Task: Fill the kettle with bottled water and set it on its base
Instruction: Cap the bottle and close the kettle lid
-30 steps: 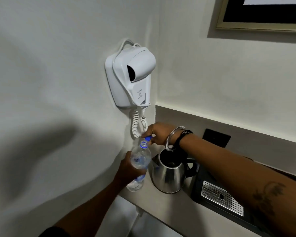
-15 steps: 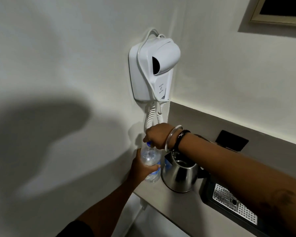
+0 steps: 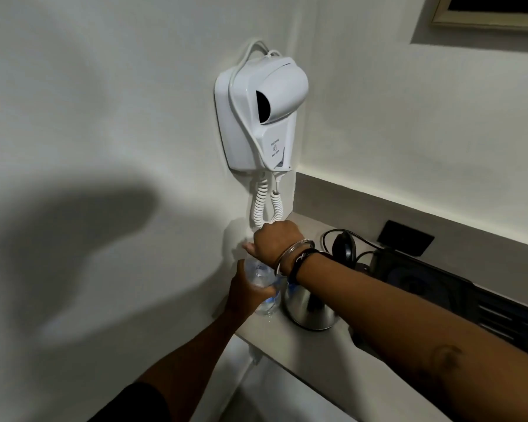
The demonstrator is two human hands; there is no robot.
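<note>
Head view is showing the left hand (image 3: 244, 295) gripping the bottle (image 3: 261, 281) low at centre, now standing on the table (image 3: 290, 357) beside the kettle (image 3: 310, 309), while the right hand (image 3: 276, 239) is closing over its hidden cap, seemingly unscrewing before pouring.

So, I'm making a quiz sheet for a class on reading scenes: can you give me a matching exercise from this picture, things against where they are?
Things:
1. water bottle
2. kettle
3. hair dryer
4. kettle base

Places:
A. mounted on the wall
B. standing on the counter under the right forearm
C. held in the left hand
D. near the back of the counter, with a black cord

Pairs: 1-C, 2-B, 3-A, 4-D
</note>
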